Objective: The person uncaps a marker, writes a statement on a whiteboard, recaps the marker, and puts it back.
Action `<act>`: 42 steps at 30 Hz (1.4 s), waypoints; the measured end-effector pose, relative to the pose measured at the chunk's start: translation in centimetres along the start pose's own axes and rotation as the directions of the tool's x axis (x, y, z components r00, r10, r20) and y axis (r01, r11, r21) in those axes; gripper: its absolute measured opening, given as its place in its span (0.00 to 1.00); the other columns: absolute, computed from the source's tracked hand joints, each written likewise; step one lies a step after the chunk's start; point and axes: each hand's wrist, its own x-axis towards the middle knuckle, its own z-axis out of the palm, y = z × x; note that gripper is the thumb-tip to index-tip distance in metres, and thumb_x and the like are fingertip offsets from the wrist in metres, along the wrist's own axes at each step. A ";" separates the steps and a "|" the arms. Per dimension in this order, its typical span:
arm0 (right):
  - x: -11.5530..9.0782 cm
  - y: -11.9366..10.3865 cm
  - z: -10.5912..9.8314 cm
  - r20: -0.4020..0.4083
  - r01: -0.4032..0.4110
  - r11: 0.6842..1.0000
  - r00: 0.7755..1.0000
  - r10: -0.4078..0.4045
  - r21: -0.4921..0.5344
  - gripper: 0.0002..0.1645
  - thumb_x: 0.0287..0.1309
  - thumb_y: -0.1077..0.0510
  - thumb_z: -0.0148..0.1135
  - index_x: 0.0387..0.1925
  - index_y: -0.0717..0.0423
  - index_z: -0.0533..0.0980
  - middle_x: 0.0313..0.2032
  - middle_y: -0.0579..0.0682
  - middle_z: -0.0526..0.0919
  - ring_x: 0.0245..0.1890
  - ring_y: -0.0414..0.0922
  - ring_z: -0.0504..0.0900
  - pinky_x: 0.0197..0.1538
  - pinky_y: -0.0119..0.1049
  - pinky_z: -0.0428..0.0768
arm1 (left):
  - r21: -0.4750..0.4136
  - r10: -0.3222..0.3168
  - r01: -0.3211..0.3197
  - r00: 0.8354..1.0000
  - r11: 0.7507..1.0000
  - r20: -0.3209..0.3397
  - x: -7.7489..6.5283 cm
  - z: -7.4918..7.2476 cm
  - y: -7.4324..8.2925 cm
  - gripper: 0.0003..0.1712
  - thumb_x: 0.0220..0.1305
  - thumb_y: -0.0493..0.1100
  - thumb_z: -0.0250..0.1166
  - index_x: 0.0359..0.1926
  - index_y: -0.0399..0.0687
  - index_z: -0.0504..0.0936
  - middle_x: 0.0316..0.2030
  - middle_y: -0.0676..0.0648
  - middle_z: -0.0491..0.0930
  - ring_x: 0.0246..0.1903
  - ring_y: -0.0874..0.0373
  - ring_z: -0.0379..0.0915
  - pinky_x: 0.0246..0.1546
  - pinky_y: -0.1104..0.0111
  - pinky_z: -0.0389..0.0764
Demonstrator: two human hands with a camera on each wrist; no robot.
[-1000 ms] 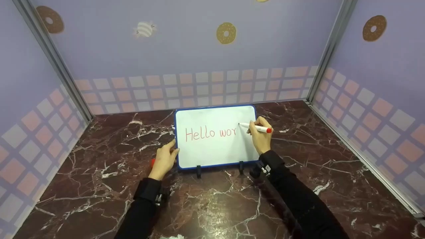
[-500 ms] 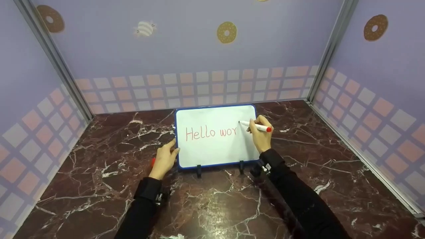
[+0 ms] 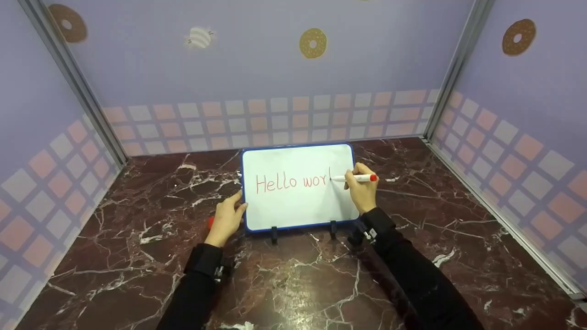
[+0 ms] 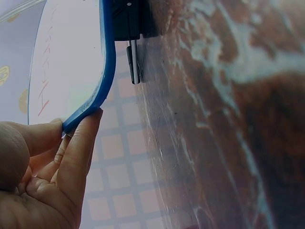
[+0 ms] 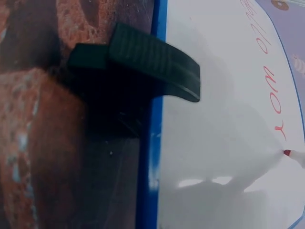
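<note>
A whiteboard point(image 3: 293, 208) with a blue frame leans back on a stand, bearing red writing point(image 3: 293, 183) that reads "Hello wor" plus an upright stroke. At its left edge my left hand point(image 3: 227, 220) pinches the frame; in the left wrist view, the thumb of this hand point(image 4: 47, 167) lies on the front and fingers go behind. My right hand point(image 3: 363, 195) holds a white marker point(image 3: 365, 178) with a red end, its tip on the board at the stroke's lower end. The right wrist view shows the red marker tip point(image 5: 287, 152) just past the "r"; the right hand is outside that view.
Black stand hooks point(image 3: 274, 234) grip the board's lower edge; one hook point(image 5: 157, 62) looms large in the right wrist view. A red object point(image 3: 211, 222) sits partly hidden behind my left hand. Patterned walls point(image 3: 206, 91) enclose the dark marbled table point(image 3: 151, 238).
The marker tip has moved down the board, leaving a new upright red stroke after "wor". My right hand has shifted slightly with it, while the left hand keeps its hold.
</note>
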 end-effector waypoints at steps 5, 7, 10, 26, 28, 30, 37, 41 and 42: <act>-0.3 -0.3 -0.3 0.005 -0.002 1.000 1.000 0.002 -0.021 0.14 0.52 0.77 0.52 0.17 0.79 0.60 0.11 0.53 0.71 0.09 0.39 0.71 0.15 0.23 0.62 | 0.010 0.014 -0.014 1.000 1.000 -0.014 0.0 0.0 0.0 0.28 0.68 0.34 0.60 0.67 0.30 0.69 0.40 0.29 0.85 0.20 0.48 0.82 0.22 0.68 0.80; -0.3 -0.3 -0.4 0.002 0.006 1.000 1.000 -0.006 -0.023 0.14 0.52 0.77 0.51 0.17 0.79 0.59 0.11 0.47 0.71 0.09 0.39 0.70 0.15 0.23 0.63 | 0.010 0.011 -0.011 1.000 1.000 -0.020 0.0 0.0 0.0 0.27 0.68 0.34 0.60 0.67 0.31 0.69 0.39 0.30 0.85 0.20 0.47 0.82 0.22 0.68 0.80; -0.2 -0.3 -0.5 -0.010 0.011 1.000 1.000 -0.011 -0.006 0.15 0.53 0.78 0.51 0.17 0.79 0.58 0.12 0.45 0.70 0.09 0.39 0.71 0.16 0.23 0.65 | 0.005 -0.002 0.002 1.000 1.000 -0.022 0.0 0.1 -0.1 0.27 0.69 0.34 0.60 0.67 0.31 0.69 0.40 0.30 0.85 0.20 0.49 0.82 0.22 0.68 0.80; 0.2 0.0 -1.2 -0.084 0.011 0.997 0.996 -0.004 0.079 0.14 0.57 0.76 0.51 0.21 0.79 0.59 0.13 0.49 0.71 0.12 0.39 0.72 0.19 0.25 0.69 | 0.003 -0.006 0.006 1.000 1.000 0.012 -0.1 -0.1 -0.1 0.28 0.69 0.34 0.60 0.68 0.32 0.67 0.43 0.28 0.84 0.23 0.45 0.83 0.24 0.66 0.82; 0.2 0.0 -1.2 -0.086 0.011 0.997 0.996 -0.004 0.077 0.14 0.57 0.77 0.51 0.21 0.80 0.59 0.13 0.48 0.71 0.12 0.39 0.72 0.18 0.25 0.69 | 0.005 -0.004 0.004 1.000 1.000 0.011 -0.1 -0.1 -0.1 0.28 0.69 0.34 0.60 0.68 0.31 0.68 0.42 0.28 0.84 0.23 0.45 0.83 0.24 0.66 0.82; 0.2 0.1 -1.2 -0.090 0.010 0.998 0.996 -0.004 0.069 0.14 0.56 0.77 0.51 0.20 0.80 0.59 0.13 0.46 0.70 0.11 0.39 0.71 0.17 0.24 0.68 | 0.011 0.003 -0.003 1.000 1.000 0.004 0.0 0.0 -0.1 0.28 0.69 0.34 0.60 0.67 0.31 0.68 0.40 0.29 0.85 0.22 0.45 0.83 0.22 0.68 0.80; 0.3 0.1 -1.2 -0.094 0.015 0.998 0.996 -0.009 0.064 0.14 0.57 0.78 0.52 0.19 0.81 0.59 0.12 0.54 0.71 0.11 0.46 0.72 0.18 0.24 0.67 | 0.026 0.007 -0.007 1.000 1.000 -0.005 0.0 0.0 0.0 0.27 0.69 0.34 0.60 0.67 0.31 0.69 0.37 0.31 0.86 0.20 0.46 0.81 0.20 0.72 0.75; 0.2 0.1 -1.2 -0.070 0.006 0.999 0.998 -0.003 0.035 0.15 0.57 0.77 0.53 0.18 0.79 0.61 0.15 0.72 0.70 0.12 0.53 0.74 0.17 0.24 0.66 | 0.026 0.003 -0.003 1.000 1.000 -0.002 0.1 0.1 0.0 0.28 0.69 0.34 0.60 0.67 0.31 0.68 0.38 0.30 0.86 0.21 0.46 0.81 0.20 0.70 0.77; 0.2 0.1 -1.2 -0.061 0.002 1.000 0.998 -0.001 0.022 0.15 0.56 0.77 0.53 0.18 0.79 0.62 0.16 0.75 0.70 0.11 0.53 0.75 0.17 0.24 0.66 | 0.027 0.002 -0.002 1.000 1.000 -0.001 0.1 0.1 0.0 0.28 0.69 0.34 0.60 0.67 0.31 0.68 0.39 0.30 0.85 0.21 0.45 0.81 0.20 0.70 0.77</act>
